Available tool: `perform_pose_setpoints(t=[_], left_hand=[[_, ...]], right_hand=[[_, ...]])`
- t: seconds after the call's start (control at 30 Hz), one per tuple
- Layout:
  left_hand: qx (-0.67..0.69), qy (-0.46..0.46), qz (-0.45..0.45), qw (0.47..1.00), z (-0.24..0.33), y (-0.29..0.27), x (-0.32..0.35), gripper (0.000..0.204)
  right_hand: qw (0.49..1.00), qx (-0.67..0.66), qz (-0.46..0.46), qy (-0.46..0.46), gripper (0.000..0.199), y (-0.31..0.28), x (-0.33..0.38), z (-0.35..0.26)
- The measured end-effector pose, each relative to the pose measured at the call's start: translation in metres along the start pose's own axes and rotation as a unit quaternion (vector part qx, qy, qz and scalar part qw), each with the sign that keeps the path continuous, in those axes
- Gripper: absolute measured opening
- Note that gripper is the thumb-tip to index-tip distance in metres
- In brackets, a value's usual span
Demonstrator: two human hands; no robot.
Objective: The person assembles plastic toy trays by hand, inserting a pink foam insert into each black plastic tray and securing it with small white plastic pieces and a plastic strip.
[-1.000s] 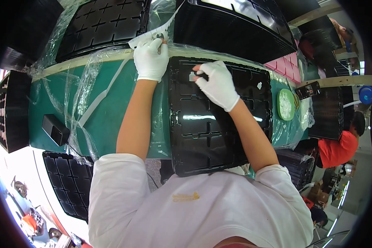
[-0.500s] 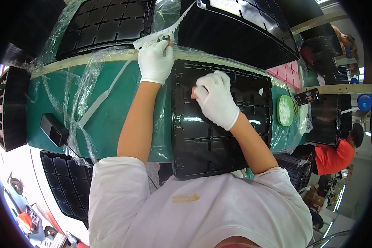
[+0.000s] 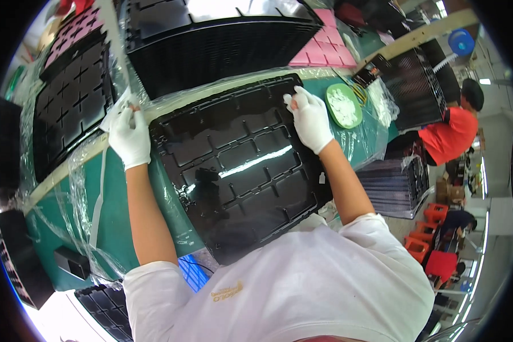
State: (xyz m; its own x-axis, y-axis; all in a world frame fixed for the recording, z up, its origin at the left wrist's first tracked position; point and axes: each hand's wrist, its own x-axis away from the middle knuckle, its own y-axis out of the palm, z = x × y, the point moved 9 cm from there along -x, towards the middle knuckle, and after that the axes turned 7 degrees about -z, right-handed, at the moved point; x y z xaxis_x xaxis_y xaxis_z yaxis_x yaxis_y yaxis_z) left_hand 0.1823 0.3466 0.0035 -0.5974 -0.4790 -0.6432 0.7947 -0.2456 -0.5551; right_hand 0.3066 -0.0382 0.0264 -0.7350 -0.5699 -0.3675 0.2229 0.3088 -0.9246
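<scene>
My left hand [image 3: 130, 137], in a white glove with bare fingertips, pinches a white paper strip [image 3: 100, 199] at the bench's far edge. The strip runs up beside a tall tray stack and hangs down over the green bench. A black plastic tray [image 3: 251, 137] with moulded ribs lies tilted in front of me, its near edge against my shirt. My right hand [image 3: 310, 122], gloved likewise, is closed at the tray's far right corner. Something small and pale shows at its fingertips, too small to name. A small white tag [image 3: 322, 178] sits on the tray's right edge.
A green dish [image 3: 343, 106] of white pieces stands right of the tray. Beyond the bench are a tall black tray stack [image 3: 222, 54] and pink trays [image 3: 325, 43]. Clear plastic film [image 3: 74, 194] and a black box [image 3: 72, 263] lie left. A person in red [image 3: 450, 134] works at right.
The view has swung right, so the bench and tray appear slanted. My right hand has moved from over the tray's middle to its far right corner. The left still holds the strip.
</scene>
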Motion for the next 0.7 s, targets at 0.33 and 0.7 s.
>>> perform_pose_setpoints(t=[0.33,0.7], left_hand=[[-0.003,-0.051,-0.068,0.996,-0.004,0.004,0.001,0.018],[-0.013,-0.055,-0.039,0.998,-0.022,0.012,0.004,0.019]], right_hand=[[0.998,-0.018,-0.054,0.034,0.017,0.002,-0.004,0.007],[0.995,-0.050,0.003,0.090,0.012,0.008,-0.016,0.024]])
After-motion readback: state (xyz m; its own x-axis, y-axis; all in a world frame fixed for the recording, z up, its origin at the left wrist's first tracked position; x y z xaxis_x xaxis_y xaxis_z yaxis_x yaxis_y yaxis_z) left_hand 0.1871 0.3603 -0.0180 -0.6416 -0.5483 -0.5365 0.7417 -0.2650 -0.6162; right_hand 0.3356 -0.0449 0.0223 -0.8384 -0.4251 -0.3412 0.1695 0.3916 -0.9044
